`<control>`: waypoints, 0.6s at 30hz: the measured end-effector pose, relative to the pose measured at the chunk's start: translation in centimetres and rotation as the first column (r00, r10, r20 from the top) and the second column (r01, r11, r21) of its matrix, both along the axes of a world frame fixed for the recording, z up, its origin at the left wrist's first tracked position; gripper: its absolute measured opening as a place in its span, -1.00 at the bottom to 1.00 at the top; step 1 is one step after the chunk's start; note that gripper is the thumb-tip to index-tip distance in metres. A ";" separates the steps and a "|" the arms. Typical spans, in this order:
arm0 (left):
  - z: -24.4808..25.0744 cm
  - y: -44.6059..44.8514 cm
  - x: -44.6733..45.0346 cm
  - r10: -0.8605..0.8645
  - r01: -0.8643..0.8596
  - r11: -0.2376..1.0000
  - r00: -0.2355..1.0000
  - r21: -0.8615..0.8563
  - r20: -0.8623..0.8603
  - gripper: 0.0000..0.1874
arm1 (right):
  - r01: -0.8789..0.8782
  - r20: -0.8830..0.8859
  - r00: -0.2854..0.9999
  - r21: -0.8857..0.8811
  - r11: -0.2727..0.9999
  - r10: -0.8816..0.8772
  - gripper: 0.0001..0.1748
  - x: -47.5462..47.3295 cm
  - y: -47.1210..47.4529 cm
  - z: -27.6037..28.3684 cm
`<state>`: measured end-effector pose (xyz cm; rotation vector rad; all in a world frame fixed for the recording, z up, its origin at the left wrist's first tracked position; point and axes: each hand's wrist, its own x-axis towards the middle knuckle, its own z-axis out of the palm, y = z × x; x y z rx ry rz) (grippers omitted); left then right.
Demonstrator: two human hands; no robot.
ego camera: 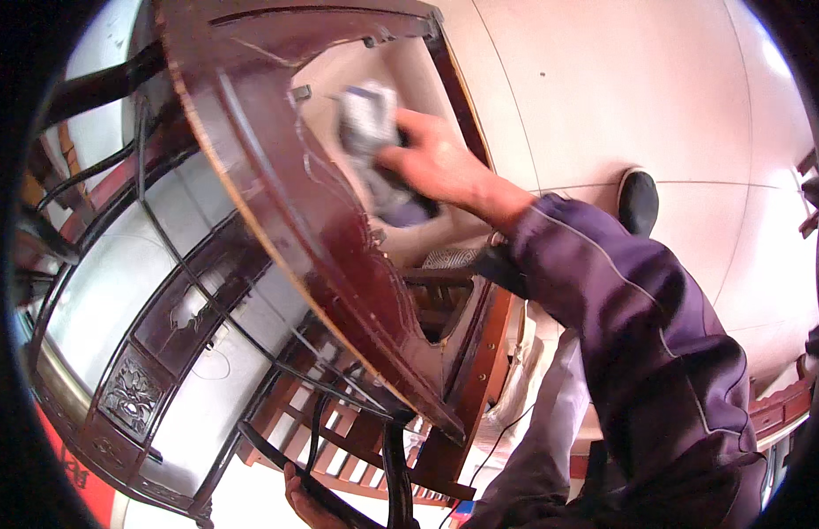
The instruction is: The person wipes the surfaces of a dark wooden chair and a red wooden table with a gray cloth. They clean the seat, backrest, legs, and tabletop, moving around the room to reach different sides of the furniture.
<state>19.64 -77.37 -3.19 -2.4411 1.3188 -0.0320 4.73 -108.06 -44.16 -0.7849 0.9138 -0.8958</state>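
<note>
My right hand (436,155), at the end of a purple sleeve, grips a crumpled grey and white cloth (370,119) that is blurred by motion. The cloth is over the opening beside the scalloped edge of a dark red wooden furniture panel (277,165); whether it touches a surface cannot be told. At the bottom edge, my left hand (310,499) is only partly in view, its fingers around a black bar (337,506). The glossy panel has a worn, lighter outer rim and stands tilted across the middle.
A dark carved wooden cabinet (128,390) with pale panels fills the left. Slatted wooden furniture (343,449) lies below the panel. A thin black cable (495,443) runs near my leg (555,410). On the tiled floor (614,99) there is a dark shoe (639,202).
</note>
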 end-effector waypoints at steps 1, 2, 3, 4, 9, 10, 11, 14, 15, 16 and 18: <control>-0.4 0.1 -0.1 0.015 -0.017 0.998 0.999 -0.067 -0.034 -0.55 | 0.004 0.110 0.994 0.038 0.999 -0.008 -0.57 1.3 -0.9 0.3; -0.5 0.1 -0.3 0.029 -0.038 0.990 0.997 -0.134 -0.067 -0.57 | 0.004 0.281 0.959 0.056 0.998 -0.020 -0.58 2.4 -1.6 0.5; -0.9 0.2 -0.2 0.042 -0.062 0.977 0.994 -0.203 -0.102 -0.59 | -0.080 0.452 0.892 0.133 0.988 0.011 -0.58 3.4 -2.1 0.7; -1.1 0.2 -0.1 0.064 -0.129 0.942 0.976 -0.310 -0.210 -0.63 | -0.205 0.507 0.855 0.137 0.969 0.110 -0.57 3.9 -2.1 0.8; -0.8 0.0 0.8 0.051 -0.059 0.997 0.991 0.055 0.126 -0.61 | -0.520 0.550 0.646 -0.190 0.833 0.529 -0.50 2.7 5.6 -0.5; -0.6 -0.2 0.8 0.104 -0.161 0.969 0.954 0.189 0.280 -0.62 | -0.634 0.590 0.552 -0.162 0.756 0.590 -0.54 2.6 7.8 -0.7; -0.6 -0.1 0.7 0.101 -0.116 0.991 0.979 0.074 0.174 -0.62 | -0.679 0.657 0.456 -0.179 0.712 0.600 -0.57 2.7 9.9 -0.9; -0.6 -0.3 0.4 0.117 -0.120 0.984 0.993 -0.132 -0.036 -0.65 | -0.805 0.640 0.314 -0.212 0.554 0.701 -0.60 1.9 14.2 -1.8; -0.5 -0.4 0.4 0.191 -0.192 0.978 0.981 -0.086 -0.026 -0.66 | -0.817 0.558 0.345 -0.218 0.534 0.755 -0.60 1.8 14.3 -1.9; -0.4 -0.6 0.3 0.263 -0.263 0.964 0.965 -0.038 -0.010 -0.68 | -0.854 0.630 0.304 -0.152 0.497 0.714 -0.58 1.9 13.5 -1.9; -0.5 -0.8 0.2 0.127 -0.167 0.964 0.973 -0.207 -0.191 -0.70 | -0.677 0.480 0.577 -0.171 0.716 0.660 -0.55 2.1 10.0 -1.7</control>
